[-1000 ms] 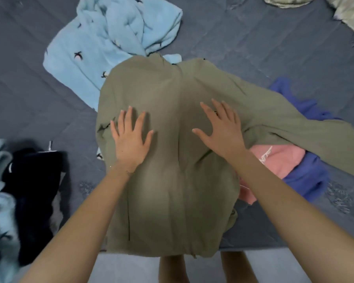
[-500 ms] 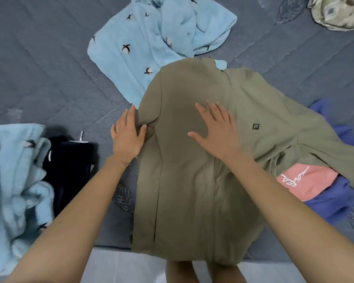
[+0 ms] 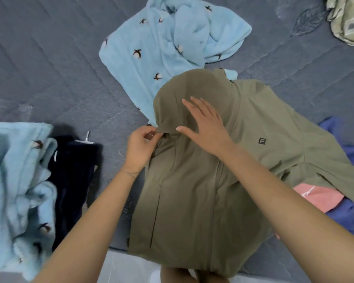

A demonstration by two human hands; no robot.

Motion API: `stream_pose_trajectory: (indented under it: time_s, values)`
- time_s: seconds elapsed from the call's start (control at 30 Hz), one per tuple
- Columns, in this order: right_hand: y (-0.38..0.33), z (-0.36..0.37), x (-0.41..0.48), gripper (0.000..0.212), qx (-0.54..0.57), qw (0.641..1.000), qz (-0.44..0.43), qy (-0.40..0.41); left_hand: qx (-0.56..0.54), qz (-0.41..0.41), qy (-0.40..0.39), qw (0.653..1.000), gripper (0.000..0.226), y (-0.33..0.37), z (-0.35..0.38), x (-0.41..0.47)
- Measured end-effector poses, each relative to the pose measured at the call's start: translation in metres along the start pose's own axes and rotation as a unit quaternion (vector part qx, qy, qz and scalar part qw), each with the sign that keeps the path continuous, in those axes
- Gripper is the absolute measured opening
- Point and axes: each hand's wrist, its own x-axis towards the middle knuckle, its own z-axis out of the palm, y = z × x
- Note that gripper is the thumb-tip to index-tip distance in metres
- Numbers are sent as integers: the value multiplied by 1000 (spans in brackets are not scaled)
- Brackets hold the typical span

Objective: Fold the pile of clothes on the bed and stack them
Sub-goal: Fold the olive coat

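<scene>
While the olive zip jacket (image 3: 192, 190) lies front-up at the near edge of the grey quilted bed cover (image 3: 49, 68), hem hanging toward the floor, one side panel is turned in over the chest. Left hand (image 3: 140, 148): thumb and forefinger pinch the edge of that turned-in flap, other fingers loosely curled, wrist low beside the jacket. Right hand (image 3: 204, 123): flat on the flap, fingers straight and spread, holding nothing, forearm crossing the zip line. Judgement: step in hand is squaring the fold. Best done by drawing the pinched edge taut and parallel to the zip while the flat palm pins the cloth, then sweeping outward to clear creases; the far sleeve, trailing right over the pink garment (image 3: 319, 197) and blue garment (image 3: 347, 217), needs the same treatment. Unfolded light-blue fleece (image 3: 161, 43) lies just beyond the collar. Folded light-blue fleece (image 3: 14, 180) and dark navy garment (image 3: 72, 180) sit at left.
</scene>
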Motion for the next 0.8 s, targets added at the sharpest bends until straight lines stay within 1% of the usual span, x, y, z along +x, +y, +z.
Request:
stream_pose_trajectory:
  time_s: [0.1, 0.13, 0.2, 0.27, 0.33, 0.37, 0.43, 0.47, 0.53, 0.57, 0.6, 0.67, 0.73, 0.8]
  values:
    - [-9, 5, 6, 61, 31, 998, -36, 30, 47, 50, -62, 996, 7, 0, 16, -15]
    - [-12, 8, 8, 61, 26, 998, -49, 36, 71, 61, -77, 993, 14, -3, 23, -20]
    - [-15, 15, 16, 63, 10, 996, -80, 40, 110, 86, -81, 987, 25, -7, 37, -30]
    - [-15, 19, 26, 62, -29, 994, -107, 14, 150, 128, -75, 978, 28, -12, 48, -34]
    - [-13, 23, 31, 66, -104, 987, -115, -40, 174, 169, -95, 965, 26, -18, 54, -35]
    - [-11, 26, 32, 69, -140, 982, -111, -63, 176, 177, -110, 962, 25, -20, 55, -35]
    - [-2, 30, 32, 72, -181, 975, -82, -96, 162, 159, -132, 965, 30, -24, 51, -33]
    - [3, 31, 29, 70, -193, 974, -63, -104, 142, 138, -127, 972, 33, -24, 47, -31]
    - [11, 34, 25, 56, -204, 974, -31, -95, 87, 90, -85, 988, 29, -24, 40, -17]
    - [15, 36, 24, 45, -193, 978, -22, -71, 66, 65, -64, 994, 23, -28, 37, -6]
    - [19, 39, 24, 35, -167, 985, -21, -38, 54, 39, -61, 996, 20, -31, 35, 5]
    - [23, 43, 25, 22, -101, 994, -21, 25, 36, 8, -107, 994, 29, -34, 30, 30]
    - [21, 43, 26, 18, -16, 997, -15, 73, 48, 38, -153, 986, 33, -38, 31, 47]
    - [11, 41, 27, 16, 53, 993, 0, 102, 88, 79, -174, 978, 32, -43, 33, 54]
